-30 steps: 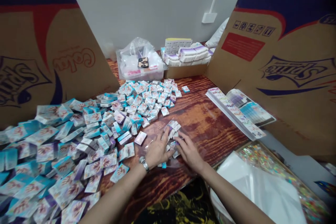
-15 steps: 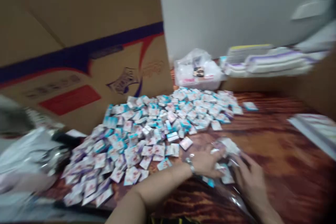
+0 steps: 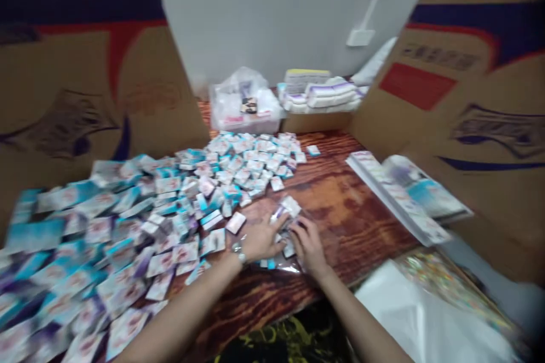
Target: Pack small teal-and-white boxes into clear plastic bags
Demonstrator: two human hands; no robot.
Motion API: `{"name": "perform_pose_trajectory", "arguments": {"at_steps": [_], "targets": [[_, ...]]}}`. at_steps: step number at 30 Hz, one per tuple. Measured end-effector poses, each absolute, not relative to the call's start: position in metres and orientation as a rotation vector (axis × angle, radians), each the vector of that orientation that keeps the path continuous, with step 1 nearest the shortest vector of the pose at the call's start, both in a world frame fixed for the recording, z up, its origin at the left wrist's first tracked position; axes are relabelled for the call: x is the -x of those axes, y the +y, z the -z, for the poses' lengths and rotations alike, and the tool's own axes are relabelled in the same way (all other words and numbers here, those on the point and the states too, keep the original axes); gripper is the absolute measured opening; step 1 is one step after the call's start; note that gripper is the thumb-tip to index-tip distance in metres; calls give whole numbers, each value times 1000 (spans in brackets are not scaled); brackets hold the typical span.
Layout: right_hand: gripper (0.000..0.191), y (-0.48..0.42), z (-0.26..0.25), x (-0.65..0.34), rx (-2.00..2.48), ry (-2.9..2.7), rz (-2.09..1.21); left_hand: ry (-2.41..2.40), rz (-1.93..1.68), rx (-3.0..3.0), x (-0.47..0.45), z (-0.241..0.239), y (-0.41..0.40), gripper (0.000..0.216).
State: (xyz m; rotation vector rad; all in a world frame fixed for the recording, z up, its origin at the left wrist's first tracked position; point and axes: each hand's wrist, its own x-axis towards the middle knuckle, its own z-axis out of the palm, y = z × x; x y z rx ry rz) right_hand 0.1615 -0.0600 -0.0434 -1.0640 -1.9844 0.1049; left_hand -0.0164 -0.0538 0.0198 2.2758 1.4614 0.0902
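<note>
My left hand [image 3: 260, 239], with a watch [image 3: 239, 252] at its wrist, lies over a clear plastic bag [image 3: 286, 266] on the table. Small white packets [image 3: 289, 207] show inside or under the film between my hands. On the bag's right side is my right hand [image 3: 309, 245], its fingers bent against the plastic. Both hands press or grip the bag; blur hides the exact hold of the fingertips. Left of them spreads a big heap of small white, blue and purple packets [image 3: 170, 184], with one loose packet [image 3: 235, 222] close to my left hand.
Large cardboard boxes stand at left [image 3: 162, 91] and right [image 3: 426, 136]. At the back are a white plastic bag [image 3: 242, 96] and a low carton [image 3: 317, 122] with packs. Flat printed stacks [image 3: 395, 204] lie right, above white plastic sheets [image 3: 421, 317].
My view has swung to the right, bringing the right-hand box and white sheets into sight. My hands stay at the clear bag, now closer together around it.
</note>
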Motion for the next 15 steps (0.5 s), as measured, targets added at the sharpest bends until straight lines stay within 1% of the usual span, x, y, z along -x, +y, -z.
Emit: {"name": "perform_pose_trajectory", "arguments": {"at_steps": [4,9,12,15], "targets": [[26,-59,39,-168,971,-2036,-178,1444,-87,-2321,15,-7,-50,75],[24,-60,32,-169,926,-2010,-334,1418,-137,-2286,17,-8,-51,73],[22,-59,36,-166,986,-1999,-395,1405,-173,-2269,17,-8,-50,73],[21,-55,42,-161,1159,-1917,-365,1380,-176,-2245,17,-7,-50,73]]}}
